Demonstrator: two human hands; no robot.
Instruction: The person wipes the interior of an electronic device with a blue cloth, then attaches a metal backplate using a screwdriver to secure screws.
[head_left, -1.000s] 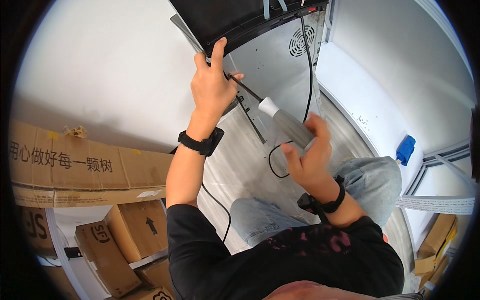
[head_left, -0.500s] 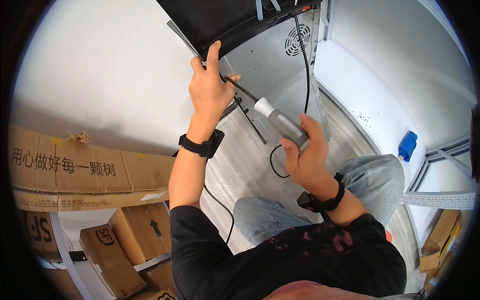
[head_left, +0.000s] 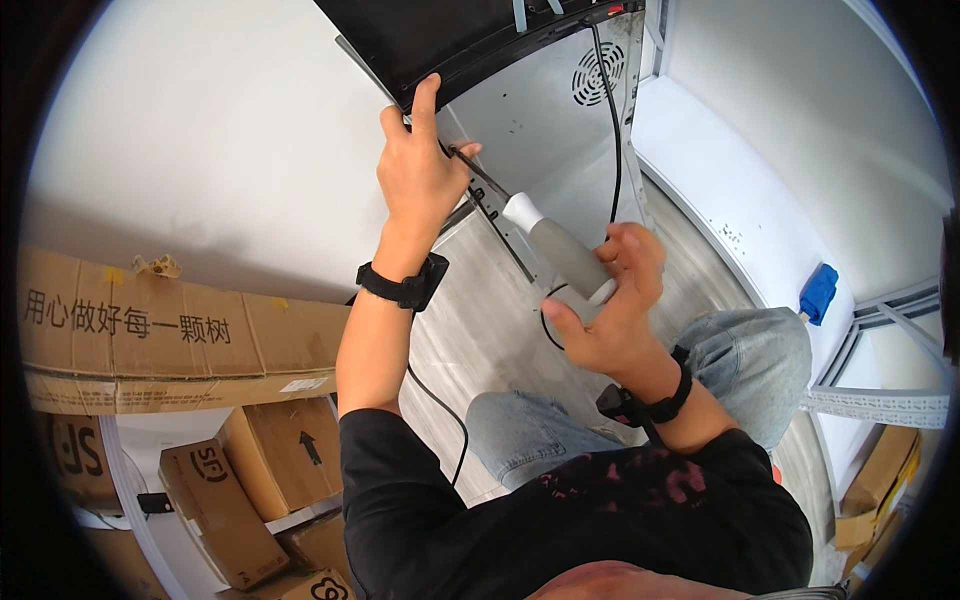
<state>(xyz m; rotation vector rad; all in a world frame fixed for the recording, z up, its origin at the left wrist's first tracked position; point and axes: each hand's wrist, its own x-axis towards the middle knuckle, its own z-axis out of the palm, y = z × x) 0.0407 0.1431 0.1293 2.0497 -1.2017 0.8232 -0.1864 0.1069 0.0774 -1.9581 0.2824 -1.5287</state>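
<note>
My right hand (head_left: 608, 308) grips a grey and white electric screwdriver (head_left: 553, 248) whose thin dark bit points up-left. The bit tip meets my left hand (head_left: 420, 170), which pinches it at the thumb while the fingers rest on the lower edge of a black panel (head_left: 440, 35). Behind the hands stands a grey metal appliance back (head_left: 530, 110) with a round vent grille (head_left: 594, 72). A black cable (head_left: 614, 130) hangs down that metal face. Both wrists wear black bands.
Brown cardboard boxes (head_left: 150, 330) are stacked at the left and lower left. A white wall (head_left: 200, 150) fills the upper left. A white ledge with a blue object (head_left: 818, 292) runs along the right. My knee in blue jeans (head_left: 740, 350) is over a pale wooden floor (head_left: 470, 300).
Both hands and the screwdriver have risen slightly toward the black panel. The left thumb now sits closer on the bit tip.
</note>
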